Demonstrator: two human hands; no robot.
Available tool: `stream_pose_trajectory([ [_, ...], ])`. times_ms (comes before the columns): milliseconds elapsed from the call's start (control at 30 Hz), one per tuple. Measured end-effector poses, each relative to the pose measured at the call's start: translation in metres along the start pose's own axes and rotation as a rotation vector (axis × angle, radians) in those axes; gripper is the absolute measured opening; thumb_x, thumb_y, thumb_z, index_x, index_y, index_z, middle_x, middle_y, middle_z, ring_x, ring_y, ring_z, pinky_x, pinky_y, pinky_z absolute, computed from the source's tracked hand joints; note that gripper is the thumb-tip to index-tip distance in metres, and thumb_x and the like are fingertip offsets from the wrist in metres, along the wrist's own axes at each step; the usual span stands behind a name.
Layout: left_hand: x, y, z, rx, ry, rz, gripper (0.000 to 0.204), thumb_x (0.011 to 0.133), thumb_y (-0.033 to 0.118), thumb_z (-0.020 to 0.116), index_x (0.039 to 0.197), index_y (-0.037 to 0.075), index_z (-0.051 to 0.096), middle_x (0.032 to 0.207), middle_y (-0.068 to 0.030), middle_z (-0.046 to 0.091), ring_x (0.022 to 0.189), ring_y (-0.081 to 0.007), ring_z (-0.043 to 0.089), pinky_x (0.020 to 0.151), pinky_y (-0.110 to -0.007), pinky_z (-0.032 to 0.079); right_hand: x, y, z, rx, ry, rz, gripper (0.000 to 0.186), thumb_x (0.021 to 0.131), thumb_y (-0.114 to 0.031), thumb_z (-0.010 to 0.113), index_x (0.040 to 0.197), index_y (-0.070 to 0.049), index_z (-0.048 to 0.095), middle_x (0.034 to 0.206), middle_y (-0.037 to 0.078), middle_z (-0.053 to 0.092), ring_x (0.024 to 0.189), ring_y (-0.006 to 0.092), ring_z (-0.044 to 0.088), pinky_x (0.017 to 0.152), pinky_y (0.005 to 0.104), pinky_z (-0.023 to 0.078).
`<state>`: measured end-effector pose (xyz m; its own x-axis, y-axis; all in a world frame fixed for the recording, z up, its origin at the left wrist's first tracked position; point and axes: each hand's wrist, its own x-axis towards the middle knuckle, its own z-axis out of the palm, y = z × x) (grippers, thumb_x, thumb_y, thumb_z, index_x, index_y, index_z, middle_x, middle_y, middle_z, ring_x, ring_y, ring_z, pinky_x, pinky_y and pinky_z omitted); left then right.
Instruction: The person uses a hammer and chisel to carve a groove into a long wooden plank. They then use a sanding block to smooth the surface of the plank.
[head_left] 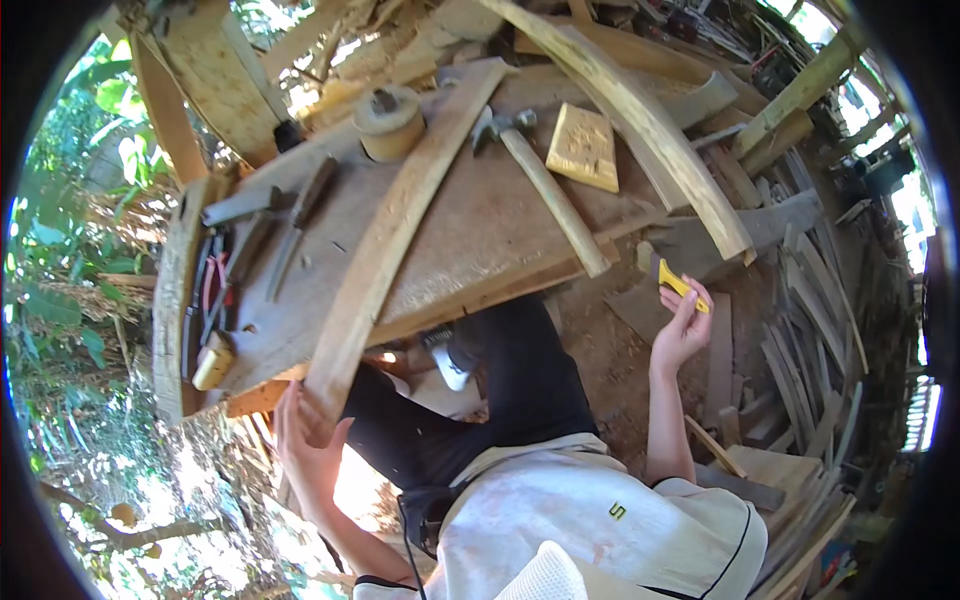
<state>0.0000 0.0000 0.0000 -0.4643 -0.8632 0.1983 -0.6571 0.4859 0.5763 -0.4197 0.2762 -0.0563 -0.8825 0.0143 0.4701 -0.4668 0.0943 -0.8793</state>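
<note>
The bench (470, 235) fills most of the space in front of me, and the plank (415, 210) lies slantwise over it, its long axis running from near left to far right, the near end jutting past the bench's near edge. That end is right at the left hand (306, 432), so the left is much the nearer hand, and the plank leads away from it, far and to the right. To the right of the plank is the hammer (550, 190), handle toward the near edge. The left hand has its thumb spread from its fingers beside the plank's end; I can't tell whether it grips the wood. The right hand (684, 325), well apart to the right, is closed round the yellow tool (679, 285), whose dark end points far and left
</note>
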Motion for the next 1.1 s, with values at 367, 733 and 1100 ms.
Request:
stream_pose_trajectory([
  [367,0.007,0.001,-0.009,-0.003,-0.063,-0.080,0.089,0.070,0.025,0.091,0.146,0.005,0.050,0.132,-0.0196,0.061,0.121,-0.0382,0.058,0.103,-0.046,0.046,0.027,-0.095,0.059,0.277,-0.074,-0.205,0.021,0.107,-0.011,0.050,0.115,0.006,0.059,0.114,0.017,0.067,0.087,0.0229,0.073,0.075,0.0309,0.062],
  [733,0.006,-0.010,-0.012,-0.070,-0.037,-0.166,0.089,0.063,0.020,0.094,0.143,0.006,0.055,0.111,-0.0184,0.065,0.100,-0.0337,0.061,0.090,-0.044,0.049,0.077,-0.080,0.134,0.515,-0.138,0.137,0.030,0.106,-0.017,0.056,0.126,0.005,0.052,0.125,0.019,0.062,0.098,0.0286,0.073,0.085,0.0358,0.063],
  [1100,0.027,-0.013,-0.016,0.010,0.040,0.037,0.079,0.061,0.009,0.089,0.134,0.002,0.060,0.100,-0.0071,0.059,0.076,-0.0211,0.052,0.066,-0.035,0.045,0.093,-0.052,0.123,-0.268,-0.282,-0.095,0.067,0.097,-0.016,0.066,0.155,-0.004,0.034,0.157,0.023,0.038,0.143,0.0343,0.042,0.117,0.0433,0.036],
])
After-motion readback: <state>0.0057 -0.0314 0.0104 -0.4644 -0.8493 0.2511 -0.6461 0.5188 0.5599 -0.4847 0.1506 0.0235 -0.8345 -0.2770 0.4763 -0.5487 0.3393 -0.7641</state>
